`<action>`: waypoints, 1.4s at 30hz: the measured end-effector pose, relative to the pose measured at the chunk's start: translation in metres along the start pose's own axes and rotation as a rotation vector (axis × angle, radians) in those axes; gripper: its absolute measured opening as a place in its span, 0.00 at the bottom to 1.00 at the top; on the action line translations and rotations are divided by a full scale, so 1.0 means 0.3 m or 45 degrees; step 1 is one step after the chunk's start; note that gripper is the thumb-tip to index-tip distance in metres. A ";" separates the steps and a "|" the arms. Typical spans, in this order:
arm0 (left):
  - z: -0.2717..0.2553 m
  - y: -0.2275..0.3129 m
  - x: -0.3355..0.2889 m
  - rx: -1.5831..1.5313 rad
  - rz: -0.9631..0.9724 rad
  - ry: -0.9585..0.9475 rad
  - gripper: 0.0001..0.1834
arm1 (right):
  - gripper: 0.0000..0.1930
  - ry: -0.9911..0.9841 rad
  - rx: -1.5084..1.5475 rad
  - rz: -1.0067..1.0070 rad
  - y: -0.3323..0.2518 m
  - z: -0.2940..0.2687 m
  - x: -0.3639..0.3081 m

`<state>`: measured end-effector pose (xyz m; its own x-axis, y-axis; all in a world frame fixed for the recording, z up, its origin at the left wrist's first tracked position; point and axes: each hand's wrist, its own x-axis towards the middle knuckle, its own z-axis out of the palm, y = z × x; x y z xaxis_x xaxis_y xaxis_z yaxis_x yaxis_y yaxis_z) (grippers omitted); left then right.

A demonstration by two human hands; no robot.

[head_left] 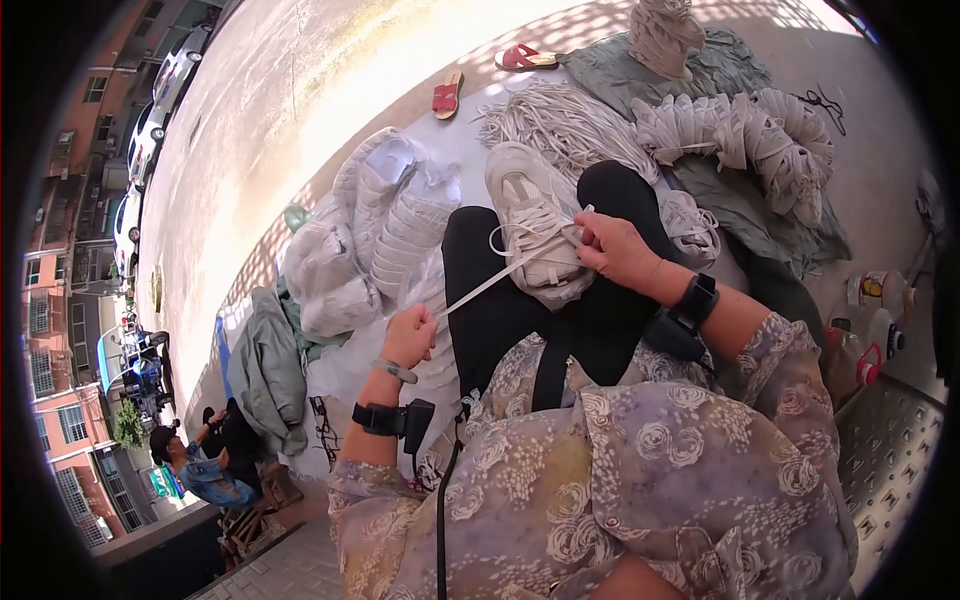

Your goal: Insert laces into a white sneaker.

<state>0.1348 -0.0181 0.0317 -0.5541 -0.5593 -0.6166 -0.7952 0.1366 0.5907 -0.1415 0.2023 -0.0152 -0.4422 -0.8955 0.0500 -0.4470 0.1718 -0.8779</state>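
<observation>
A white sneaker (540,270) rests on my lap between my black-trousered knees, its toe pointing away from me. White laces cross its upper part. My left hand (408,337) is closed on a flat white shoelace (490,283), which stretches tight from the fist up to the shoe. At the right side of the lacing, my right hand (615,250) pinches the lace close to the eyelets; the fingertips partly cover that spot. A thin loop of lace stands out to the left of the shoe.
A heap of loose white laces (560,125) lies beyond my knees. Wrapped white shoes (410,225) are piled at left, strung bundles of shoe pieces (740,130) at right. Red sandals (447,95) lie farther off. Bottles (868,345) stand at right; another person (205,465) sits at lower left.
</observation>
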 end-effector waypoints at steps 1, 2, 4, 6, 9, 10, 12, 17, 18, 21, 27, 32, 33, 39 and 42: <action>-0.016 -0.031 -0.027 -0.004 -0.009 -0.008 0.06 | 0.21 0.002 -0.007 0.010 0.001 -0.001 -0.005; -0.023 -0.059 -0.057 -0.017 -0.120 -0.019 0.06 | 0.21 -0.013 -0.008 0.014 -0.012 -0.002 -0.010; -0.014 -0.098 -0.070 -0.042 -0.238 -0.035 0.06 | 0.20 -0.025 0.038 0.071 -0.040 -0.006 -0.012; 0.007 -0.112 -0.055 0.130 0.029 -0.037 0.08 | 0.20 -0.007 0.106 0.125 -0.043 -0.001 -0.009; 0.028 0.009 -0.004 0.338 0.358 0.257 0.11 | 0.18 0.008 0.268 0.312 -0.014 -0.004 0.014; 0.033 0.073 0.016 0.282 0.379 0.292 0.12 | 0.17 0.002 0.362 0.444 0.002 -0.008 0.031; 0.052 0.149 0.075 0.195 0.462 0.359 0.12 | 0.15 -0.035 0.377 0.607 -0.028 -0.023 0.077; 0.134 0.243 0.242 0.489 0.895 0.491 0.10 | 0.09 -0.224 0.457 0.909 -0.043 -0.036 0.143; 0.152 0.264 0.250 0.592 0.880 0.411 0.10 | 0.07 -0.220 0.466 0.917 -0.047 -0.040 0.144; 0.198 0.279 0.249 0.645 0.966 0.573 0.09 | 0.07 -0.176 0.579 0.885 -0.058 -0.041 0.133; 0.243 0.288 0.210 0.133 1.021 0.624 0.06 | 0.07 -0.033 1.030 0.715 -0.049 -0.069 0.080; 0.268 0.278 0.163 -0.028 0.970 0.634 0.05 | 0.06 -0.082 1.135 0.732 -0.055 -0.065 0.081; 0.273 0.279 0.157 -0.095 0.906 0.645 0.05 | 0.06 -0.151 1.141 0.672 -0.043 -0.060 0.084; 0.299 0.254 0.164 -0.184 0.824 0.645 0.06 | 0.10 -0.317 1.035 0.621 0.000 -0.057 0.109; 0.304 0.247 0.166 -0.146 0.825 0.665 0.06 | 0.11 -0.215 1.028 0.723 -0.025 -0.055 0.095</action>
<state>0.0257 0.0387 -0.0026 -0.6851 -0.7092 0.1665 -0.3131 0.4930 0.8117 -0.1636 0.1821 0.0007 -0.2822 -0.8245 -0.4905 0.4857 0.3181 -0.8142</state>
